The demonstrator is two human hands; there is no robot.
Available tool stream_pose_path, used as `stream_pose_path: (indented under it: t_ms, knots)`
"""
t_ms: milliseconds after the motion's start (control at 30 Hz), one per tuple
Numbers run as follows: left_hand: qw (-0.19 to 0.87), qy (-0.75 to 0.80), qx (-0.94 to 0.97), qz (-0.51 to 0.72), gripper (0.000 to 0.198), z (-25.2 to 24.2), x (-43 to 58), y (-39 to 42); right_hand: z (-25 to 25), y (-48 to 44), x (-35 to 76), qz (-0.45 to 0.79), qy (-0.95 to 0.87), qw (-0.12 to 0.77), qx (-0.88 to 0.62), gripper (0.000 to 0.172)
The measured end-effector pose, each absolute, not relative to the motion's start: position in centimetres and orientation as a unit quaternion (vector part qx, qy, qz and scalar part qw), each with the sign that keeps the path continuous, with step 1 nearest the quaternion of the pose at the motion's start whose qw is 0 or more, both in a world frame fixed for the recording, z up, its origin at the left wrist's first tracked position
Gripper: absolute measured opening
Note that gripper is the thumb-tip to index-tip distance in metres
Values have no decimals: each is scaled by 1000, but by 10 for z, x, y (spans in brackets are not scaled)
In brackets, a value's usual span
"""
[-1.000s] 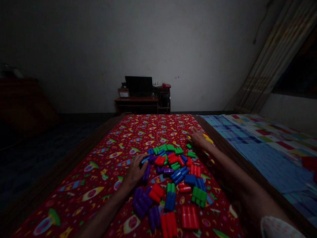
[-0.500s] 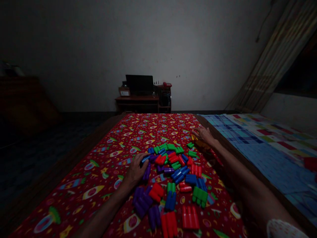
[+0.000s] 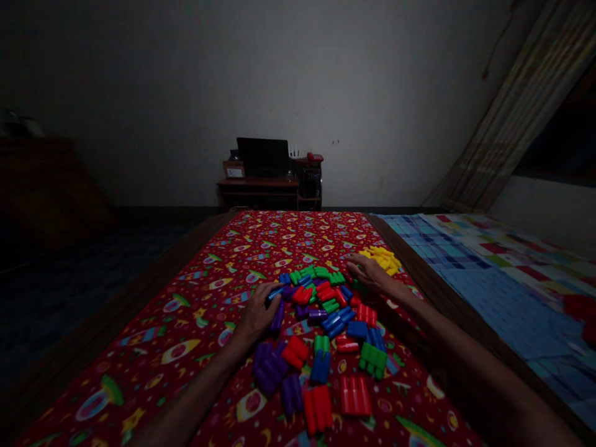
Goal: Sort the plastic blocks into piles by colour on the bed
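Toy building blocks in several colours lie loosely spread over a red patterned cloth (image 3: 186,310). At the left edge of the spread, my left hand (image 3: 259,313) is closed around a small blue block (image 3: 275,293), beside a purple block (image 3: 278,315). My right hand (image 3: 369,272) is open, palm down, with its fingers reaching left over the far right side of the spread. Just left of its fingertips lies a green block (image 3: 337,278). Behind that hand sits a heap of yellow blocks (image 3: 382,258). Whatever lies under the right palm is mostly hidden.
Closer to me lie purple blocks (image 3: 270,367), red blocks (image 3: 317,408) and a green block (image 3: 372,360). A bed surface with blue checked bedding (image 3: 484,292) is on the right. Against the far wall stands a desk (image 3: 258,185) with a monitor (image 3: 263,156).
My right hand has drawn back and left from the yellow heap, which now shows in full, to over the green blocks. My left hand has barely moved and keeps the blue block.
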State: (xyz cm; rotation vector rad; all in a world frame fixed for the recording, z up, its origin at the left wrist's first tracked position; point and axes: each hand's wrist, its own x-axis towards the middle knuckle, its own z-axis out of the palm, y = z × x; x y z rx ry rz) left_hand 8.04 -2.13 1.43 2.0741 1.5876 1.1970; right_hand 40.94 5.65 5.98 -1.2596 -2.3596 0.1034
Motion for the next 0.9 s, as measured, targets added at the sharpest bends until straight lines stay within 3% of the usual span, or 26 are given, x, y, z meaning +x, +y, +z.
stream_pose_path:
  t_ms: [133,267,467,633,900]
  knots:
    - [137,542,713,423,34,18,83,-23,34,40,393,59,-846,206,-489,53]
    - [135,553,684,456,44,20,84,-23,20,37,362,141,-832,263,-468,58]
    - [143,579,647,475,48,16,81,-21,51,19,321,277,-836,304,-363,61]
    - [150,577,645,477,45,16,81,-22,58,-12,370,206,-804,336,-444,55]
    - [158,574,641,485,42,13,85,-22,-8,-115,427,129,-804,250,-523,59]
